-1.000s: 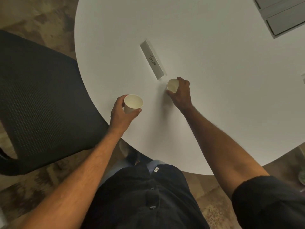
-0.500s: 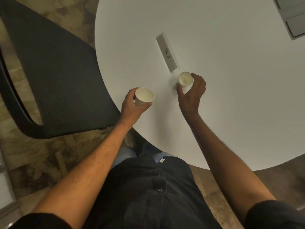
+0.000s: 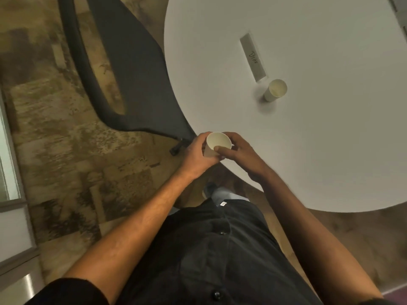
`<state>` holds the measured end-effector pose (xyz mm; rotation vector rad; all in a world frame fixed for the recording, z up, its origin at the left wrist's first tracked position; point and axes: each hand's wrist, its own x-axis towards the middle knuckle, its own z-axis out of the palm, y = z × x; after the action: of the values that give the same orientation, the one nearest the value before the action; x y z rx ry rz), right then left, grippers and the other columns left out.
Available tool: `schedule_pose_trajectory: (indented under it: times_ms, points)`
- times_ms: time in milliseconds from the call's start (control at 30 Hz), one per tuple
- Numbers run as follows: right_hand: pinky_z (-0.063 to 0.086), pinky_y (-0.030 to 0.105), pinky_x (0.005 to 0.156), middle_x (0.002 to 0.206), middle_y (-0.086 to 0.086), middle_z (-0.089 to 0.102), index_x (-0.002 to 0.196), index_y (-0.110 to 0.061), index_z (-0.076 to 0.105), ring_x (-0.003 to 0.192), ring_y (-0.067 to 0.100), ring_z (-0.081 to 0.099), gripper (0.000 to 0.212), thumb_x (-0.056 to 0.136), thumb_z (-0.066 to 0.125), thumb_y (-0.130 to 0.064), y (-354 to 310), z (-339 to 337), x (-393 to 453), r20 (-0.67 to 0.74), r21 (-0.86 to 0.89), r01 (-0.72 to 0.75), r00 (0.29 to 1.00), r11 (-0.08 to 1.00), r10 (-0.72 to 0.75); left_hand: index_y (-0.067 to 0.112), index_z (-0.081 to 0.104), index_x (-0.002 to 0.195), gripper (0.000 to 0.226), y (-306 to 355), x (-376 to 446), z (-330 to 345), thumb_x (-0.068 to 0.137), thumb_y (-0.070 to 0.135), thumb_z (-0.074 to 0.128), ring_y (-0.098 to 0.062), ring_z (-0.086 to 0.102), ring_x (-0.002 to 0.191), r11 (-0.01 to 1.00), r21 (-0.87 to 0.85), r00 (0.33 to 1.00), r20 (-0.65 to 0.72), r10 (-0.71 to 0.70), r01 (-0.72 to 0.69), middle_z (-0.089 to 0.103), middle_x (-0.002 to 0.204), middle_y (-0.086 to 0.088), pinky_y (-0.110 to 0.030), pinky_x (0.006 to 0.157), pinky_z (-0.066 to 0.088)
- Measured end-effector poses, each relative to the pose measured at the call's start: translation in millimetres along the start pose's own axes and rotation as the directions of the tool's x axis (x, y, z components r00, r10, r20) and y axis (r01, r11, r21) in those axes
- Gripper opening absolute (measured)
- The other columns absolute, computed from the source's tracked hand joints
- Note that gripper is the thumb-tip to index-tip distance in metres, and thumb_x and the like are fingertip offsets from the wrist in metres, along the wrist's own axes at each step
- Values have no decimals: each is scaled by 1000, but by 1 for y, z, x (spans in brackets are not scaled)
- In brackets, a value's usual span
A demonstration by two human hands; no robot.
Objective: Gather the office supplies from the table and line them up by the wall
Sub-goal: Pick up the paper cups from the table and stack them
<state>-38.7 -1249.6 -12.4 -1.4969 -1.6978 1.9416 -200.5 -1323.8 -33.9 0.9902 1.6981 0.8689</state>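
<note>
Both hands meet on one white paper cup (image 3: 217, 142) at the near left edge of the round white table (image 3: 319, 137). My left hand (image 3: 195, 157) wraps the cup's side from the left. My right hand (image 3: 240, 154) holds it from the right, with the thumb over the rim. A second white paper cup (image 3: 275, 90) stands alone and upright on the table, farther in. Just behind it lies a long grey name plate (image 3: 252, 57) with handwriting on it.
A dark mesh office chair (image 3: 132, 69) stands to the left of the table on patterned carpet. A grey object (image 3: 398, 7) shows at the table's far right corner. A pale panel or door frame (image 3: 13, 194) runs along the left edge.
My right hand has let go of the far cup, left it standing by the name plate, and come back to the cup in my left hand. The view has swung left.
</note>
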Motion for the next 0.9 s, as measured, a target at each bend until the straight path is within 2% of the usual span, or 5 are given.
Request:
schedule_pose_trajectory:
  times_ms: [267,533,633,800,900]
  points:
    - [57,21,90,121,-23,57,131,-36,48,113,12,61,64,79,83,-46,5,126,-41,190,-145,44,982,988,-15,25,51,132,73,-89,-108,-83,70,32,89,-6,57,116,1000,-13,1000,12,-9,10,60,127,5,-21,95,48]
    - [54,28,99,129,-2,58,136,-17,50,117,14,60,68,79,87,-22,-43,286,-29,306,-205,170,947,964,-102,24,52,134,72,-155,-177,-215,72,29,88,-6,58,114,995,-19,979,-175,-101,99,62,122,8,-15,90,46]
    - [54,29,100,128,-3,58,137,-17,50,116,12,60,72,77,89,-26,-72,331,-13,343,-244,225,930,943,-134,25,53,134,71,-166,-181,-261,71,29,87,0,57,107,993,-51,963,-246,-113,104,60,116,14,-10,82,44]
    - [55,32,97,129,0,59,136,-15,52,115,15,61,72,76,89,-28,-129,381,30,300,-296,289,933,910,-198,25,57,127,70,-162,-153,-330,62,32,82,-6,63,103,989,-133,942,-319,-107,67,64,110,15,-24,85,51]
    - [52,17,87,124,-2,61,136,-13,53,107,9,61,69,78,88,-26,-156,396,62,256,-290,310,937,906,-238,24,57,128,72,-157,-123,-366,61,33,82,-9,64,105,987,-157,928,-360,-96,41,67,115,8,-25,85,53]
